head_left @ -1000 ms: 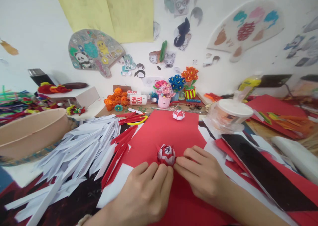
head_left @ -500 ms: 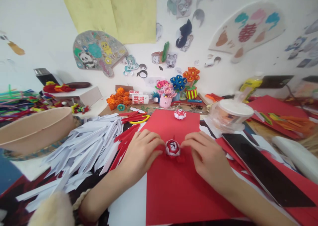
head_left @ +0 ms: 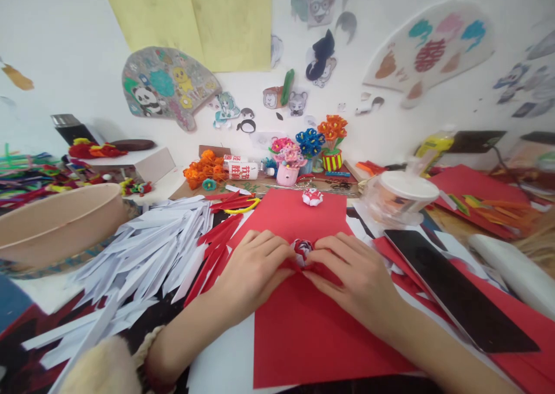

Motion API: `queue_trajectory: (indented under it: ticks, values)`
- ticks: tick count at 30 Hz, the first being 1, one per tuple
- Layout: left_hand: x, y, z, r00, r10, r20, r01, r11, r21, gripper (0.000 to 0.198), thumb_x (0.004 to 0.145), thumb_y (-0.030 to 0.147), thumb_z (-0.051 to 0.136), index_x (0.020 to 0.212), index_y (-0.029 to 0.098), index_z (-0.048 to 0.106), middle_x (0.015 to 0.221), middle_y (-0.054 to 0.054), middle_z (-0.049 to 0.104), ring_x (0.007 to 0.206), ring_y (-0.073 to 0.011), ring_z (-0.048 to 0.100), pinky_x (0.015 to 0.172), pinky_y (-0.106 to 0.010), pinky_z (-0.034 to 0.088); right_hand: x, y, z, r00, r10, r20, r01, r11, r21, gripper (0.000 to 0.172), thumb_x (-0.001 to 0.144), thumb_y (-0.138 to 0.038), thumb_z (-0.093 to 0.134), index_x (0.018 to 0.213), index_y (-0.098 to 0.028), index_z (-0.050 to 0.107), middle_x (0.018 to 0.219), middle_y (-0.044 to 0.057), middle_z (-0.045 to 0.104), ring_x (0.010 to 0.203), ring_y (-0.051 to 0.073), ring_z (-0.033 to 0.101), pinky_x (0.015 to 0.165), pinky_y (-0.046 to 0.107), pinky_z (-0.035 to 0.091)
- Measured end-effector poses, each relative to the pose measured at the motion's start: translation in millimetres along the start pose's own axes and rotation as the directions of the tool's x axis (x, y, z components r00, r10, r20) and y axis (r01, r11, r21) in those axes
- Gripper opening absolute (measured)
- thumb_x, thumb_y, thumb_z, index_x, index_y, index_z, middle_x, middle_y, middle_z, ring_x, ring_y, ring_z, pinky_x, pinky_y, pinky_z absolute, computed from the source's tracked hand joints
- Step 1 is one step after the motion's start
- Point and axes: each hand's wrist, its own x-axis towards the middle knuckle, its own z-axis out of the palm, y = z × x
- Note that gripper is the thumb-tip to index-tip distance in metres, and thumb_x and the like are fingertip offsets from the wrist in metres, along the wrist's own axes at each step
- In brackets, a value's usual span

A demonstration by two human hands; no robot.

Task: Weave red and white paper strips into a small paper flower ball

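- Fingers of the left hand point(head_left: 255, 267) and the right hand point(head_left: 358, 275) are bent and pinching at a red-and-white folded paper ball point(head_left: 302, 252); which folds each holds is hidden.
- The step in hand looks like adjusting or tightening the ball's interlocked folds with both hands.
- The next move seems to call for light, even pressure from both sides, so that no fold is crushed or pulled loose.
- The ball lies between the two hands, just below the centre of the frame, its patterned top showing between the fingertips; both thumbs sit along its lower side.
- Beneath it spreads a red sheet point(head_left: 321, 336); whether the ball rests on it or is slightly lifted cannot be told.
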Motion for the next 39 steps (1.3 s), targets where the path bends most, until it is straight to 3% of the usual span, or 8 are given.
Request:
queue_trajectory:
  ticks: [7,13,21,25,30,37,39]
  values:
    - [-0.4,0.1,2.2,1.0,-0.009,-0.021,0.009,1.0,0.009,0.008,0.089,0.021,0.064,0.095,0.02,0.06,0.092,-0.002,0.068,0.084,-0.0185,0.056,0.071,-0.03,0.036,-2.6,3.2,1.5,0.993,0.096,0.073,-0.104,0.989,0.107,0.008,0.092,-0.021,0.06,0.086,-0.018,0.064,0.083,0.005,0.068,0.073,0.019,0.063,0.067,0.031,0.045]
    - [-0.3,4.9,3.1,1.0,-0.02,-0.021,0.02,1.0,0.021,0.007,0.089,0.023,0.064,0.092,0.019,0.06,0.09,-0.002,0.067,0.082,-0.0179,0.056,0.071,-0.03,0.038,-4.5,4.6,2.8,0.981,0.155,0.114,-0.179,0.953,0.246,0.018,0.092,-0.011,0.052,0.079,-0.019,0.061,0.074,0.002,0.065,0.063,0.015,0.061,0.059,0.025,0.045]
    - [-0.4,5.4,4.8,0.999,-0.03,-0.04,0.03,0.999,-0.015,0.006,0.09,0.023,0.063,0.087,0.019,0.059,0.086,-0.001,0.067,0.08,-0.0174,0.056,0.069,-0.03,0.038,-1.9,4.2,1.1,0.981,0.144,0.126,-0.179,0.924,0.337,0.021,0.09,-0.008,0.05,0.077,-0.02,0.062,0.076,0.001,0.063,0.063,0.013,0.06,0.057,0.023,0.048]
    - [-0.3,7.2,7.6,0.996,0.003,-0.088,-0.005,1.0,-0.017,0.004,0.092,0.021,0.06,0.09,0.018,0.061,0.085,-0.002,0.068,0.076,-0.0169,0.055,0.067,-0.029,0.038,-1.7,1.4,2.3,0.983,0.142,0.116,-0.174,0.922,0.345,0.024,0.091,-0.007,0.047,0.078,-0.02,0.061,0.076,0.002,0.063,0.064,0.014,0.061,0.058,0.023,0.048]
    - [0.2,9.3,12.8,0.987,0.083,-0.14,-0.079,0.996,0.034,0.018,0.097,0.017,0.048,0.087,0.016,0.062,0.076,-0.003,0.066,0.068,-0.0157,0.054,0.065,-0.027,0.042,-1.8,0.0,4.6,0.978,0.184,0.1,-0.208,0.915,0.346,0.02,0.089,-0.007,0.051,0.079,-0.02,0.062,0.076,0.002,0.064,0.066,0.015,0.063,0.06,0.024,0.051]
    - [-0.8,6.1,14.6,0.981,0.054,-0.187,-0.048,0.998,0.034,0.019,0.098,0.02,0.047,0.09,0.017,0.063,0.075,-0.003,0.068,0.068,-0.0157,0.059,0.063,-0.027,0.046,2.6,5.3,-0.1,0.898,0.402,0.179,-0.434,0.742,0.512,0.014,0.081,-0.009,0.058,0.085,-0.021,0.062,0.079,0.001,0.071,0.07,0.018,0.071,0.068,0.03,0.061]
    - [-1.1,5.7,14.2,0.981,0.043,-0.187,-0.038,0.999,0.033,0.017,0.097,0.021,0.048,0.092,0.017,0.063,0.076,-0.003,0.069,0.068,-0.0157,0.059,0.063,-0.027,0.046,3.9,6.7,-1.8,0.886,0.424,0.188,-0.457,0.729,0.51,0.013,0.079,-0.009,0.058,0.082,-0.021,0.061,0.078,0.002,0.07,0.069,0.018,0.07,0.067,0.031,0.061]
